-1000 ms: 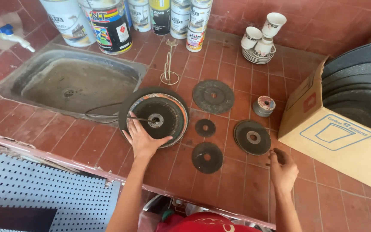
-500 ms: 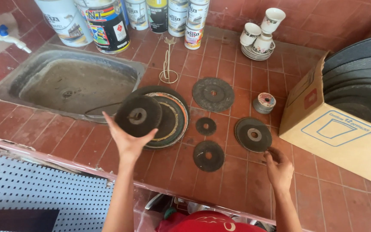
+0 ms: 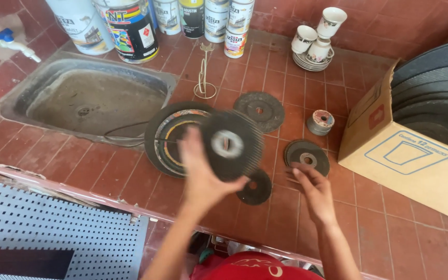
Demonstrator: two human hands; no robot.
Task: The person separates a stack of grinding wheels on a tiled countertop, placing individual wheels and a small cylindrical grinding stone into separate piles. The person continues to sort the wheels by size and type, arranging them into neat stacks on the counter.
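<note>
Left hand [image 3: 200, 176] grips a dark abrasive disc [image 3: 233, 145], motion-blurred, lifted above the red tiled tabletop [image 3: 390, 228] near its front edge; fingers on the disc's lower left rim. Disc hangs partly over the stack of large discs [image 3: 169, 137], which lies just beside the sink [image 3: 86, 101]. Right hand [image 3: 315, 189] open, fingers spread, fingertips [image 3: 297, 168] touching the front rim of a smaller grey disc [image 3: 307, 157] lying flat. Small dark disc [image 3: 255, 187] on the tiles between the two hands. Worn disc [image 3: 259, 111] further back, wire spool [image 3: 320, 122] beside it. Cardboard box [image 3: 410, 155] of big discs at the right edge. Paint cans [image 3: 130, 31] and stacked cups [image 3: 315, 41] along the back edge.
</note>
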